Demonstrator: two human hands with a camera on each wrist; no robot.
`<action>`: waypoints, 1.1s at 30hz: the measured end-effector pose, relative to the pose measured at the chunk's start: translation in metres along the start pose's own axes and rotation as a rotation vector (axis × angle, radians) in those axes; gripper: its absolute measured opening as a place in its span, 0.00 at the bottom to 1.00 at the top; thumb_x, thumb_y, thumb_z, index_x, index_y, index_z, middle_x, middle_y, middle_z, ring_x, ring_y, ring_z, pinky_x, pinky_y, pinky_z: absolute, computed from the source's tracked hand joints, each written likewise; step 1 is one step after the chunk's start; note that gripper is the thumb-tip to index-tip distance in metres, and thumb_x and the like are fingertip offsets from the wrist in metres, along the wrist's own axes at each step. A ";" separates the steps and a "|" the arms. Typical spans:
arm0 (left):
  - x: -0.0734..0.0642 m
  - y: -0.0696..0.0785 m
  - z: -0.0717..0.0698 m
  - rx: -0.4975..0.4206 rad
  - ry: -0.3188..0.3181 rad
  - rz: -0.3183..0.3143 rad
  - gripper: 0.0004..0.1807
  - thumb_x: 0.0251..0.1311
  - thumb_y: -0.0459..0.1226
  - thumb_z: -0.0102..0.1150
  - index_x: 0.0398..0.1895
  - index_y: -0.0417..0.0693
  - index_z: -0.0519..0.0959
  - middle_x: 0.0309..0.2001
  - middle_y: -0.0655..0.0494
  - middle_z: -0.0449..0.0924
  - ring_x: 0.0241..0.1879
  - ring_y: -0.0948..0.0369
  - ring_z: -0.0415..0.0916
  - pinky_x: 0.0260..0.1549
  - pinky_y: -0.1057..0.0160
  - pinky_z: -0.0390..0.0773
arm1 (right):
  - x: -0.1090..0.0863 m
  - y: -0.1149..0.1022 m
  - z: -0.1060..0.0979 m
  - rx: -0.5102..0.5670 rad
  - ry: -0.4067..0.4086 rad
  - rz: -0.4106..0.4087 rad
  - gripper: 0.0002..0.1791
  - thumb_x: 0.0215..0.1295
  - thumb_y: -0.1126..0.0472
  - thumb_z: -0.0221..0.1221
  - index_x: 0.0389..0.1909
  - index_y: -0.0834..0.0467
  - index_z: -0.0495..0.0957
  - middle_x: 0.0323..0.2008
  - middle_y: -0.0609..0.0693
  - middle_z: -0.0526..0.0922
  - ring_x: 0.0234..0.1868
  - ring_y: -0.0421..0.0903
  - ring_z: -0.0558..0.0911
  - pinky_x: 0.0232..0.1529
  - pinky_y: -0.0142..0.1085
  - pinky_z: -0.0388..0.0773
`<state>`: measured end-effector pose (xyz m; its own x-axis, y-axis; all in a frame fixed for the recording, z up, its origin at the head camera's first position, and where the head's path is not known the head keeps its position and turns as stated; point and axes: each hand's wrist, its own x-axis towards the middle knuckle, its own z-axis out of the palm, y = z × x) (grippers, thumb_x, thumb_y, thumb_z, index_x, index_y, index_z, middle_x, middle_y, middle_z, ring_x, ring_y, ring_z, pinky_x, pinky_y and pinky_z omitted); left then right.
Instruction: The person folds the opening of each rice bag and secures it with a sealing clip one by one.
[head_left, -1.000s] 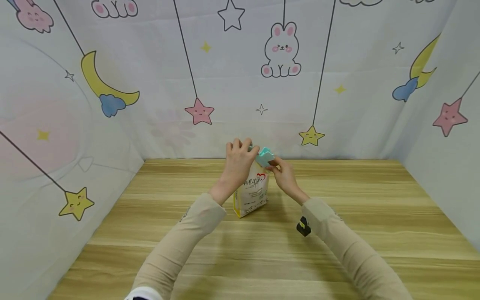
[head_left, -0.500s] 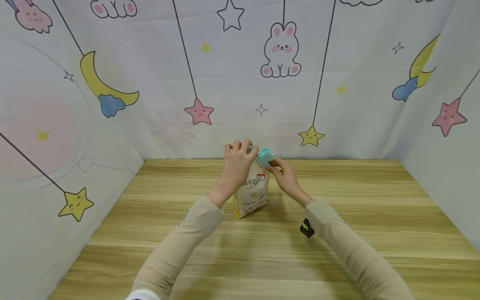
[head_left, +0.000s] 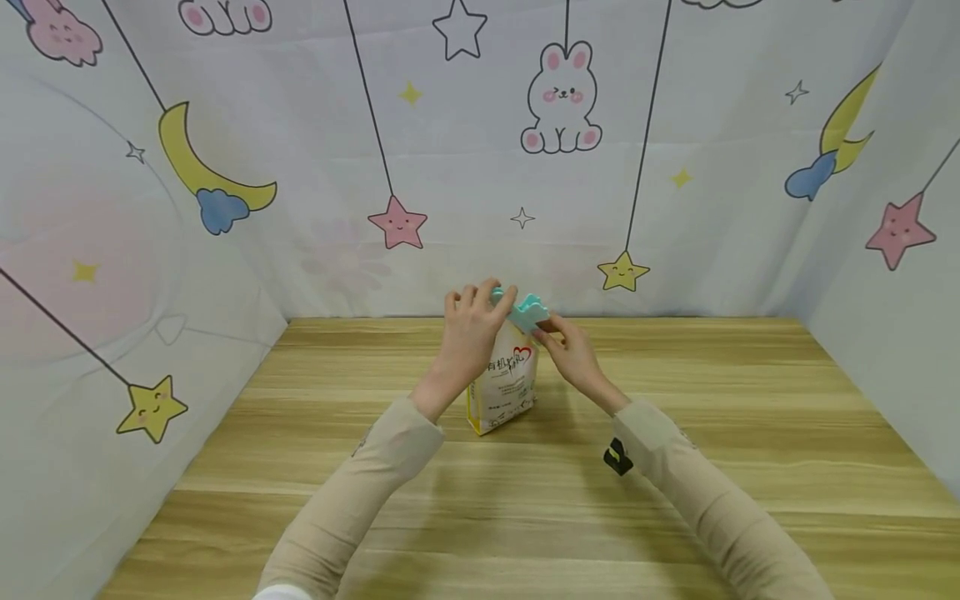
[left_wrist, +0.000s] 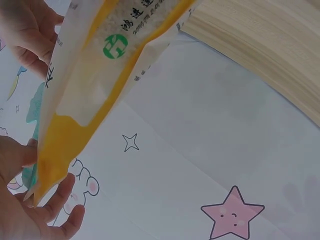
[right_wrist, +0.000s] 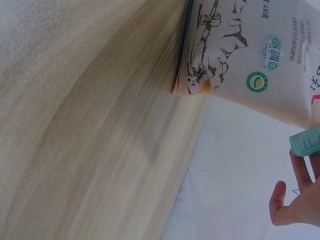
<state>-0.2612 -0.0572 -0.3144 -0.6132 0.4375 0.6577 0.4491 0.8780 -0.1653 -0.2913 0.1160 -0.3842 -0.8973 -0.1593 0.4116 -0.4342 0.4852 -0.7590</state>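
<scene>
A white and yellow food bag [head_left: 508, 385] with printed lettering and a red heart stands upright on the wooden table. Across its top lies a teal bag clip [head_left: 529, 313] with a wavy edge. My left hand [head_left: 471, 332] pinches the clip's left end together with the bag's top. In the left wrist view, the thumb is on the clip's side and the fingers [left_wrist: 59, 200] are behind the yellow top of the bag [left_wrist: 75, 130]. At the clip's other end, my right hand [head_left: 574, 357] holds it between thumb and fingers. The right wrist view shows the clip's end [right_wrist: 306, 142] against those fingertips.
The wooden table [head_left: 675, 508] extends around the bag on all sides. Behind it hangs a white cloth backdrop [head_left: 465, 150] printed with stars, moons and a rabbit, which also closes off both sides. A small black device [head_left: 618, 457] sits at the right cuff.
The left hand has shifted slightly left, so more of the clip's left end shows. The right forearm has moved slightly right. Bag and clip stay in place.
</scene>
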 end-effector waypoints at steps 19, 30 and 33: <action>-0.010 -0.005 0.003 -0.087 0.088 -0.031 0.20 0.61 0.42 0.49 0.57 0.52 0.68 0.50 0.48 0.74 0.45 0.51 0.73 0.42 0.53 0.70 | -0.009 -0.001 -0.012 -0.051 -0.086 -0.076 0.18 0.65 0.55 0.48 0.53 0.59 0.70 0.52 0.57 0.75 0.53 0.55 0.74 0.54 0.52 0.68; -0.011 -0.008 -0.003 -0.127 0.218 -0.034 0.17 0.60 0.39 0.49 0.53 0.48 0.72 0.49 0.47 0.74 0.45 0.52 0.72 0.43 0.53 0.67 | -0.014 0.000 -0.020 -0.081 -0.071 -0.091 0.19 0.66 0.56 0.47 0.54 0.60 0.69 0.54 0.57 0.73 0.53 0.54 0.73 0.55 0.52 0.67; -0.013 -0.006 -0.005 -0.139 0.273 -0.030 0.15 0.59 0.38 0.50 0.50 0.46 0.74 0.48 0.47 0.75 0.46 0.51 0.71 0.43 0.52 0.66 | -0.016 0.000 -0.021 -0.079 -0.061 -0.102 0.18 0.66 0.56 0.47 0.54 0.60 0.69 0.54 0.57 0.74 0.53 0.54 0.74 0.55 0.51 0.67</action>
